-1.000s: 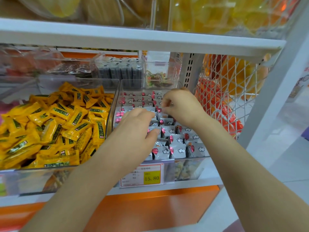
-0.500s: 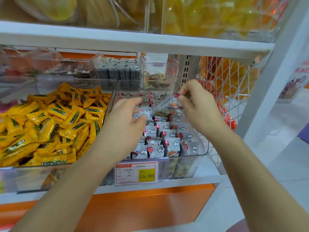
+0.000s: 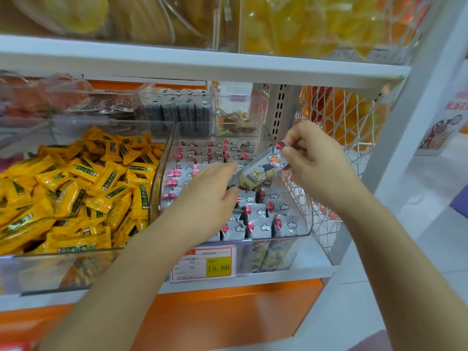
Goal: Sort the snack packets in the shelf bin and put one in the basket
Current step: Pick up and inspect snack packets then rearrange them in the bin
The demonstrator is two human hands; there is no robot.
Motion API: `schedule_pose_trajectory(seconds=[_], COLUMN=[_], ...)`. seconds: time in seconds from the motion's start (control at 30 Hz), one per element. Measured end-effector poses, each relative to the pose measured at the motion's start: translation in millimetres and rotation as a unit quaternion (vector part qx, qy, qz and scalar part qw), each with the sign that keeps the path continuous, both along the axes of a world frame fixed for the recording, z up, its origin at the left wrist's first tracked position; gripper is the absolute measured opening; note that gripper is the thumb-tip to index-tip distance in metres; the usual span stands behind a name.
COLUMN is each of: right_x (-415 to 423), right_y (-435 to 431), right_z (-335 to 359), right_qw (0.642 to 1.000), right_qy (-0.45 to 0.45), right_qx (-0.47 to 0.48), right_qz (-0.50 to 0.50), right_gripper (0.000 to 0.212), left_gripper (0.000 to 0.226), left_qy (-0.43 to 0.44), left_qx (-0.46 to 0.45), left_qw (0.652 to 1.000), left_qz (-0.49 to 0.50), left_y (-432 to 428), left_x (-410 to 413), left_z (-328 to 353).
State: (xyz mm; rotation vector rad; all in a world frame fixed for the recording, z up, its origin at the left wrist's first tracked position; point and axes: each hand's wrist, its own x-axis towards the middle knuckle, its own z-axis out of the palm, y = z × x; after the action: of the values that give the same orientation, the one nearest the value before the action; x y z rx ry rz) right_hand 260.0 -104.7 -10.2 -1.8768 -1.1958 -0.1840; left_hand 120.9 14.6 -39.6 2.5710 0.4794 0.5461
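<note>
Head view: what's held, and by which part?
One snack packet: right hand pinches its upper end; left hand lies open by its lower end.

The price label (image 3: 203, 264) on the front of the clear bin (image 3: 307, 224) reads 15.80; other print is blurred.

Shelf bin (image 3: 158, 188) mid-frame w/ rows of snack packets (image 3: 260, 224) in it; price tag (image 3: 202, 264) on its front, lower centre. Heaped bin (image 3: 38, 269) just left. Small bins (image 3: 238, 115) behind, upper centre. Lifted packet (image 3: 260, 168) above shelf bin, betw. left hand (image 3: 207, 198) & right hand (image 3: 316, 163). Wire mesh (image 3: 336, 117) to the right. Shelf board (image 3: 202, 64) across top.
</note>
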Motion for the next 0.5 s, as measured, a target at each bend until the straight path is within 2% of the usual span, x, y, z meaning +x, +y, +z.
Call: schedule_pose_trajectory(seconds=[0.1, 0.17, 0.3, 0.4, 0.5], right_x=[0, 2, 2, -5, -14], right_y=[-2, -4, -6, 0, 4], right_z=[1, 3, 3, 1, 0], right_qw=[0.996, 0.989, 0.979, 0.977, 0.975], right_qy=[-0.009, -0.016, -0.01, 0.054, 0.108], right_qx=[0.069, 0.116, 0.162, 0.179, 0.177], right_qz=[-0.052, -0.087, -0.124, -0.102, -0.081], right_gripper=[0.008, 0.01, 0.012, 0.023, 0.027], left_gripper=[0.045, 0.039, 0.044, 0.048, 0.047], left_qy=[0.069, 0.078, 0.005, -0.07, -0.094], left_qx=[0.006, 0.001, -0.045, -0.086, -0.102], left_qw=[0.998, 0.997, 0.999, 0.993, 0.99], left_qz=[0.002, 0.001, 0.007, 0.036, 0.042], left_y=[2, 5, 7, 9, 8], left_x=[7, 11, 12, 9, 5], left_z=[1, 1, -1, -1, 1])
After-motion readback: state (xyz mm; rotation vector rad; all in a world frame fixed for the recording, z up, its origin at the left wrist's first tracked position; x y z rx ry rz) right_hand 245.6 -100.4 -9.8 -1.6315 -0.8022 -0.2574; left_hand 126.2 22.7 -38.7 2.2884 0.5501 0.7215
